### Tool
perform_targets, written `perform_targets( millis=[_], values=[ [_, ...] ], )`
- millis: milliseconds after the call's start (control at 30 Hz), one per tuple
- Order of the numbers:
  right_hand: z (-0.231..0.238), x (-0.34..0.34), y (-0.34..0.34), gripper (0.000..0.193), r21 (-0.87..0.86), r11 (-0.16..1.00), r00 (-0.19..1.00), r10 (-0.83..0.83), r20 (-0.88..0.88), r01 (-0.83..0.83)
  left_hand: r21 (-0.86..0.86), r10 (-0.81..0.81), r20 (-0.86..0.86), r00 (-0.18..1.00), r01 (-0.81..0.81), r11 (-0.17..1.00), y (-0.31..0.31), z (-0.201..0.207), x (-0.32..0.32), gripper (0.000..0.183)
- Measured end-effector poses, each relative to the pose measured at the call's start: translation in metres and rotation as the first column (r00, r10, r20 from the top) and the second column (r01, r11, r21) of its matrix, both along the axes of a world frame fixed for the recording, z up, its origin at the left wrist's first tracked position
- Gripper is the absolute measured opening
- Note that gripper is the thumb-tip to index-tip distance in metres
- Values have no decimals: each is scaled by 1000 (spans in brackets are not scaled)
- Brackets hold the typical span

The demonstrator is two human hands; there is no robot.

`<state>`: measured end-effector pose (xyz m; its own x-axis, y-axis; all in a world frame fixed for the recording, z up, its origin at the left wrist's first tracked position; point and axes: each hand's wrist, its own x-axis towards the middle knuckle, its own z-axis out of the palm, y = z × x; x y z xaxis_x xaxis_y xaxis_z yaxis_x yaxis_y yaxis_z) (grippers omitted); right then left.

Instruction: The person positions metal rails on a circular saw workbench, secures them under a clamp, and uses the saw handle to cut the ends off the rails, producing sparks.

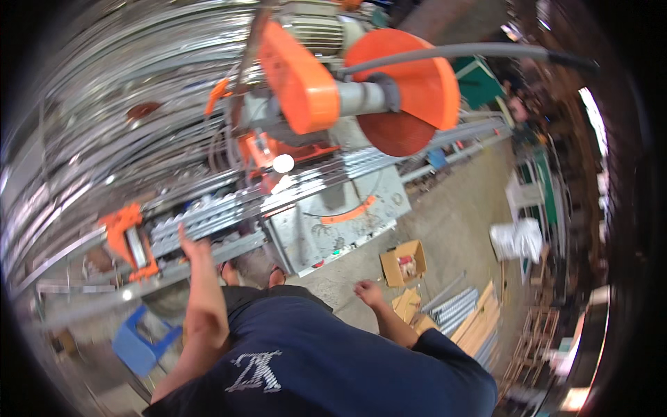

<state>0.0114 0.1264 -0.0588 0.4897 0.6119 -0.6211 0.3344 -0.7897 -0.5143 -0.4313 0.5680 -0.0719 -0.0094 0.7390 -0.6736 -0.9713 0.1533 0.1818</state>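
Observation:
My left hand (194, 246) reaches forward to a bundle of silver metal profiles (208, 217) and rests at its near edge. One finger is stretched out; the others are blurred. The profiles lie side by side across a cut-off saw's grey table (306, 240). Beyond them stands the saw, with an orange belt cover (300, 80) and a reddish-brown cutting disc (397, 132) raised above the profiles under an orange guard (410, 62). An orange roller stand (132, 243) is left of my left hand. My right hand (367, 292) hangs at my side, fingers curled, with nothing visible in it.
A cardboard box (392, 270) with small items sits on the floor near my right hand, beside metal tubes (458, 313) and wooden strips (479, 313). A blue plastic stool (142, 344) stands behind the left rail. Stacked metal lengths (90, 132) fill the far left.

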Motion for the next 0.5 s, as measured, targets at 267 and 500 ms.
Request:
perform_targets(
  millis=[267, 500],
  values=[
    [50, -124, 181, 28, 244, 899, 931, 349, 104, -364, -184, -77, -121, 990, 54, 981, 7, 3, -35, 46],
    [95, -247, 375, 23, 455, 554, 680, 712, 175, -697, -60, -115, 24, 993, 117, 991, -1, -35, -52, 38]
  ],
)
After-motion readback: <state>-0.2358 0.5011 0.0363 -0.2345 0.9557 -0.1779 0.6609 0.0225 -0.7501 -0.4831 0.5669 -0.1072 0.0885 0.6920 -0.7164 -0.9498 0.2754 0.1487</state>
